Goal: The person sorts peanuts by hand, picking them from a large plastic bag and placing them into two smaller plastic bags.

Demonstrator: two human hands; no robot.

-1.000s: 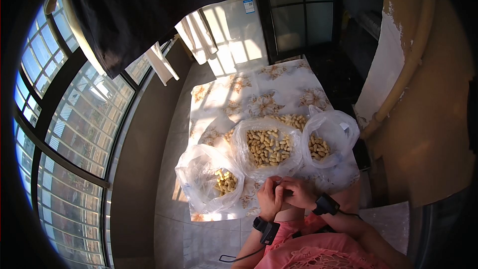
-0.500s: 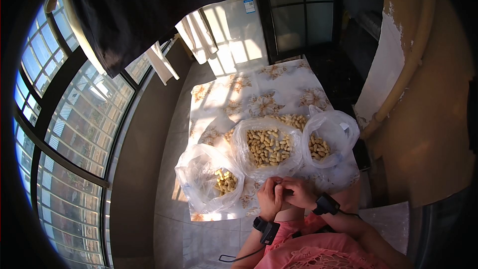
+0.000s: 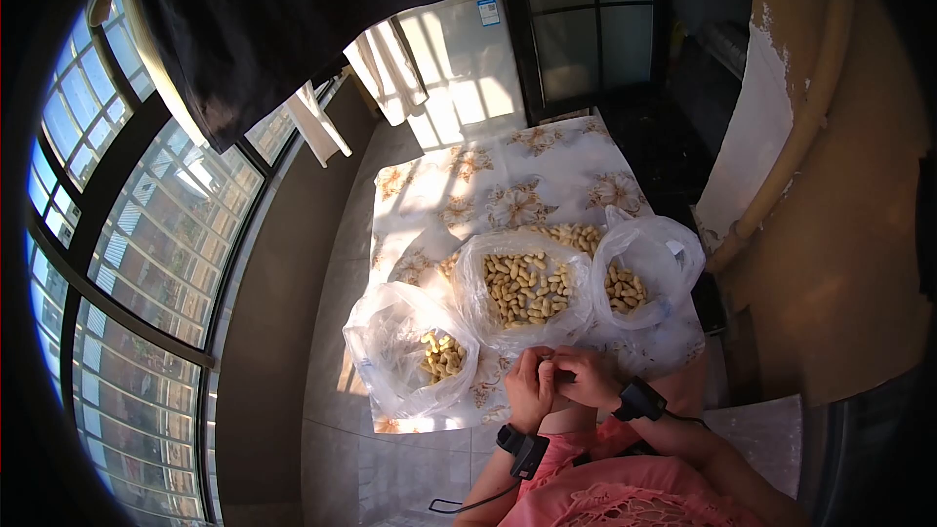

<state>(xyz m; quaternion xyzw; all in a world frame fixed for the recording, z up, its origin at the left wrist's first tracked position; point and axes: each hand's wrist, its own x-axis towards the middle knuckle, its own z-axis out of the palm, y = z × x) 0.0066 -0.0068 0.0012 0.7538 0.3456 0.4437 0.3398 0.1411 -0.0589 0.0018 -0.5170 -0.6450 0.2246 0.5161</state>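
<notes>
- I see the left hand (image 3: 530, 387) and right hand (image 3: 587, 378) unmoved, curled closed, fingertips meeting; what they pinch I cannot tell.
- The middle peanut bag (image 3: 525, 290) stays just beyond them on the table (image 3: 547, 171).

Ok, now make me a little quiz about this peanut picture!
1. How many bags sit on the flowered tablecloth?
2. True or false: the left hand and right hand are reaching into a bag.
3. Which holds the most peanuts? A left bag, B middle bag, C right bag.
Key: 1. three (left bag, middle bag, right bag). 2. false, they meet at the table's near edge. 3. B.
</notes>
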